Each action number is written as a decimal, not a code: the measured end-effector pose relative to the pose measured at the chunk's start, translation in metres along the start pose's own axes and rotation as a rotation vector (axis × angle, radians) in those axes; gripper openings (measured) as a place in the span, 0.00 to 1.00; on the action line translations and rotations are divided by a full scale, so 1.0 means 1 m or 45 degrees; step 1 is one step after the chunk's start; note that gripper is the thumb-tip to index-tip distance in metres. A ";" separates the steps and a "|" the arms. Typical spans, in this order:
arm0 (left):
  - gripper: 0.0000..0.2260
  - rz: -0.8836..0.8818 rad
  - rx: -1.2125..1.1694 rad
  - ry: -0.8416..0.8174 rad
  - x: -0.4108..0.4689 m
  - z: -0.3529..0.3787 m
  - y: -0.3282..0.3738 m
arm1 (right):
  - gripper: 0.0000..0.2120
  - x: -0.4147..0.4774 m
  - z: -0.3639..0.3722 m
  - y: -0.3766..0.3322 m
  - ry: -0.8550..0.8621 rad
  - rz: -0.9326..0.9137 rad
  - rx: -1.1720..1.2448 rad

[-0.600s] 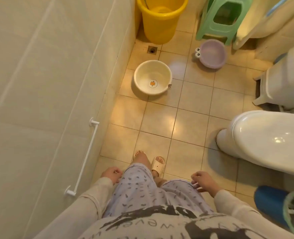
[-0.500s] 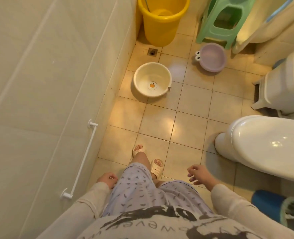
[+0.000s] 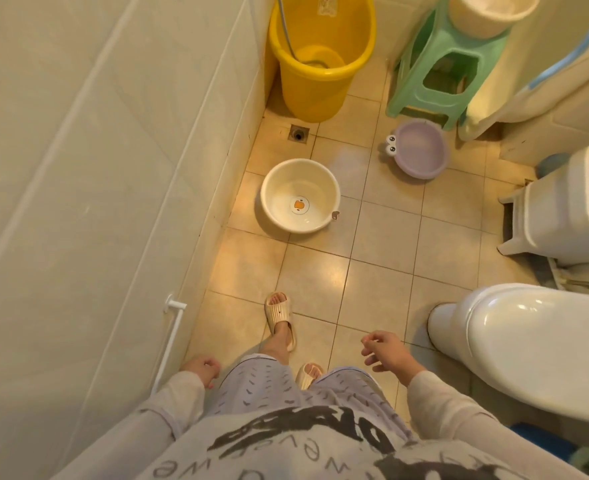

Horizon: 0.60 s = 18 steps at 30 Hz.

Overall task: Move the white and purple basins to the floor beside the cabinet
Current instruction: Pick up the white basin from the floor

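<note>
Two basins sit on the tiled floor: white basin by the wall, purple basin before the green stool; left hand curled empty, right hand loosely spread, holding nothing

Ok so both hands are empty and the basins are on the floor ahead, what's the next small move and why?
Probably step forward and bend toward the white basin. It sits nearer than the purple basin, by the wall, with bare tiles between. The left hand and right hand are empty and well short of it.

Home bathroom: toilet, tiled floor, floor drain, yellow bucket.
</note>
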<state>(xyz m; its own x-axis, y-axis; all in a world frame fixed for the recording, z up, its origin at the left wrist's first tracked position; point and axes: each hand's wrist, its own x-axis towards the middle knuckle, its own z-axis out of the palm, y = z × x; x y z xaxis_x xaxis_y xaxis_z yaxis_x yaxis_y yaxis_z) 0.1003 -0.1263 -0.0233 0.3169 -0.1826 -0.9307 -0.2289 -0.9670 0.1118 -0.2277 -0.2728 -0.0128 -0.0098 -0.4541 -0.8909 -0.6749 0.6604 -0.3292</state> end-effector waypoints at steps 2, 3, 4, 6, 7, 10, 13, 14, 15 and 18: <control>0.11 0.070 0.014 0.015 0.011 -0.025 0.039 | 0.08 0.008 -0.003 -0.014 0.022 0.049 0.004; 0.10 0.099 0.013 0.021 0.016 -0.037 0.057 | 0.08 0.012 -0.005 -0.020 0.035 0.070 0.019; 0.08 0.126 0.004 0.022 0.020 -0.048 0.076 | 0.08 0.014 -0.006 -0.025 0.047 0.088 0.038; 0.05 0.190 -0.015 0.023 0.023 -0.067 0.113 | 0.07 0.018 -0.010 -0.030 0.061 0.136 0.074; 0.05 0.224 -0.026 0.028 0.023 -0.075 0.130 | 0.07 0.019 -0.012 -0.032 0.063 0.159 0.082; 0.07 0.296 -0.097 0.049 0.024 -0.091 0.173 | 0.07 0.025 -0.020 -0.035 0.069 0.204 0.082; 0.08 0.287 -0.145 0.066 0.024 -0.095 0.196 | 0.07 0.035 -0.031 -0.047 0.079 0.221 0.087; 0.08 0.273 -0.147 0.060 0.025 -0.094 0.199 | 0.07 0.039 -0.034 -0.053 0.073 0.222 0.080; 0.08 0.258 -0.148 0.046 0.026 -0.092 0.200 | 0.07 0.043 -0.038 -0.060 0.061 0.219 0.072; 0.08 0.195 -0.144 0.010 0.031 -0.083 0.199 | 0.07 0.059 -0.054 -0.090 0.032 0.191 0.051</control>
<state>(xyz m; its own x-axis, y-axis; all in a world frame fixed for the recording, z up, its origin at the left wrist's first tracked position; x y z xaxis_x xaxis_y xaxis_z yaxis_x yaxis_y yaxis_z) 0.1406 -0.3393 -0.0007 0.2933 -0.3304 -0.8971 -0.1701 -0.9414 0.2911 -0.2071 -0.3911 -0.0184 -0.1272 -0.3628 -0.9231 -0.6347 0.7450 -0.2053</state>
